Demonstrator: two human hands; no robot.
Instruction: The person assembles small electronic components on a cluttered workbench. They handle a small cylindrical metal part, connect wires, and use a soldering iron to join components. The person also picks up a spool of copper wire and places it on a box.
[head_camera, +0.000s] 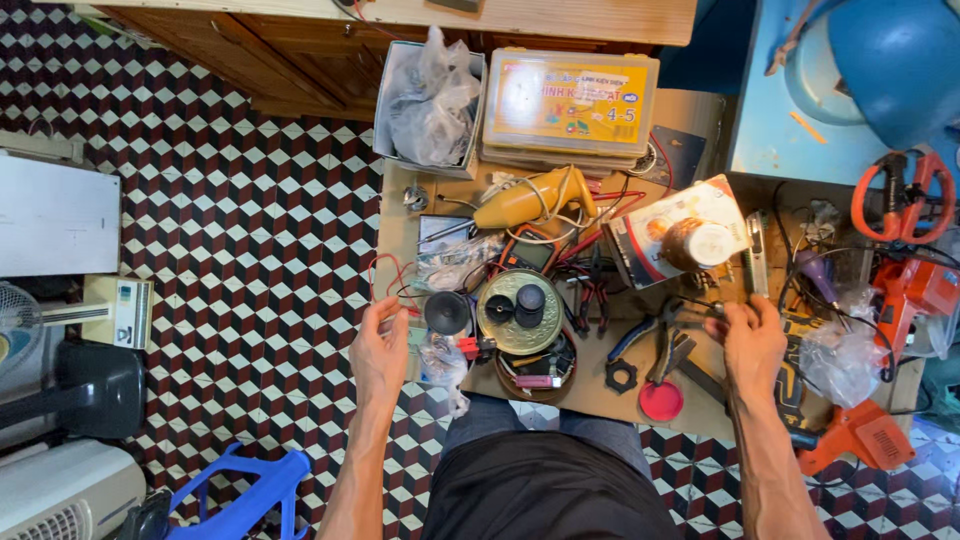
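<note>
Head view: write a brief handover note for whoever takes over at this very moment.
Left hand: pinches a thin red wire at the cardboard-topped bench's left edge.
Right hand: grips a small dark part, too small to identify, beside the blue-handled pliers.
Round brass-coloured metal disc with black knobs sits between the hands, black round cap beside it.
Done and left: cannot tell.
</note>
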